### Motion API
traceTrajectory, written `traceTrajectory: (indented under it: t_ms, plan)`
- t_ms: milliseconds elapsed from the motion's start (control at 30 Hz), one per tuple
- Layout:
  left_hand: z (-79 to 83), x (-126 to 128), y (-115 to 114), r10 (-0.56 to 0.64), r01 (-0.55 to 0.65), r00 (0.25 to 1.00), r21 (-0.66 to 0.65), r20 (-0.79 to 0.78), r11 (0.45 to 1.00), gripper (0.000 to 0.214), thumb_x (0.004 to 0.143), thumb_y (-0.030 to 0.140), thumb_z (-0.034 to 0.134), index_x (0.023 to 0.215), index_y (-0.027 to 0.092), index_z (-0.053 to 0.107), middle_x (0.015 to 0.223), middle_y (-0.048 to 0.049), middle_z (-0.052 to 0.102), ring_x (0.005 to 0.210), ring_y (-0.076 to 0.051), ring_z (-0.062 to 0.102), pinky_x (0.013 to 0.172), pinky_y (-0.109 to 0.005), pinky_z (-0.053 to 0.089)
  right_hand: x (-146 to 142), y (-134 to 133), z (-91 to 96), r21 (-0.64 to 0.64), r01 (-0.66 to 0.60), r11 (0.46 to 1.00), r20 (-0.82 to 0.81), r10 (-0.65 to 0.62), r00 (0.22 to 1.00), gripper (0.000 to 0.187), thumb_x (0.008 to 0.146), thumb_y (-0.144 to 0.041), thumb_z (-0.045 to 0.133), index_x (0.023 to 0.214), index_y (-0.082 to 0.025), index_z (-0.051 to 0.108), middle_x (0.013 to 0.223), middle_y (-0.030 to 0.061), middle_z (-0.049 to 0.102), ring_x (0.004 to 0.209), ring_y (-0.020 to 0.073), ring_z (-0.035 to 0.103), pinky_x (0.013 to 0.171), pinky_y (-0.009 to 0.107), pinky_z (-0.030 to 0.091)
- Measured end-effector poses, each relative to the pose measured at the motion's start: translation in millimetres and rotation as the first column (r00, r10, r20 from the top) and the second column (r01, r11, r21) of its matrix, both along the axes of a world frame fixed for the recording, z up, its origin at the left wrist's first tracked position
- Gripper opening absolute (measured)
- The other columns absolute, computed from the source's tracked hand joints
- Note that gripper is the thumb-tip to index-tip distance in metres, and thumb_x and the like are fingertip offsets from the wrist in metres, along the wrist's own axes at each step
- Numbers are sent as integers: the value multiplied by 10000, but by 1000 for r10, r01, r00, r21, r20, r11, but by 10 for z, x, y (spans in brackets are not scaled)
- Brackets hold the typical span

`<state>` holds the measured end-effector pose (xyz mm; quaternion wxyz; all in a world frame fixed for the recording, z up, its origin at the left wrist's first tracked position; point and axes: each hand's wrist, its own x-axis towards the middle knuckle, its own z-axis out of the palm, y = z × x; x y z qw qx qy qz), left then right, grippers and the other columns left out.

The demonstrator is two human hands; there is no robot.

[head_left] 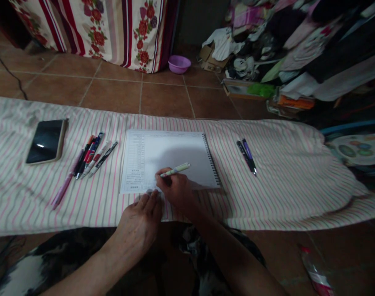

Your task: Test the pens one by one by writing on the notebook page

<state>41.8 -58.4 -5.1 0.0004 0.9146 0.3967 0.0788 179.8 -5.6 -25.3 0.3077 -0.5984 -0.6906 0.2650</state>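
A spiral-bound notebook (181, 152) lies on the striped cloth, its wire coil on the right side and a printed column along the left. My right hand (177, 187) grips a pale patterned pen (179, 168), the writing end down near the lower middle of the page. The pen's exact tip is hidden by the fingers. My left hand (146, 209) rests flat at the notebook's lower edge, fingers stretched out onto the paper, holding nothing.
Several pens (91, 156) lie left of the notebook, beside a phone (47, 140). Two more pens (247, 154) lie to the right. Beyond the cloth-covered surface (283, 176), a purple basin (179, 64) and piled clothes (298, 45) are on the tiled floor. A plastic bottle (317, 273) lies lower right.
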Motion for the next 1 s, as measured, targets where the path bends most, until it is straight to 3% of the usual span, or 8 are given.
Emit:
traceTrajectory:
  t_ms: [400,533,1000]
  plan:
    - [6,-9,5,-5,5,1000,-2,11,1000,261,755,103,529,992,79,635,1045,-145,663,806,-234,615,638,-344,572,18,9,10,-37,-21,999,49,23,999,194,802,-269,492,735,-166,642,552,0,617,488,106,545,521,193,368]
    - [-21,-12,8,6,-6,999,11,35,1000,256,776,106,511,1001,80,630,1031,-141,663,807,-230,615,646,-346,568,23,11,8,-26,-5,1000,-13,4,1000,188,811,-271,487,789,-172,645,612,9,648,542,113,585,562,194,394]
    - [23,2,24,8,-7,1000,-41,29,999,272,765,111,510,1015,76,611,999,-142,658,799,-235,603,632,-357,562,15,6,45,-13,-8,1000,84,9,996,222,812,-274,455,745,-152,629,577,22,623,522,124,564,542,217,373]
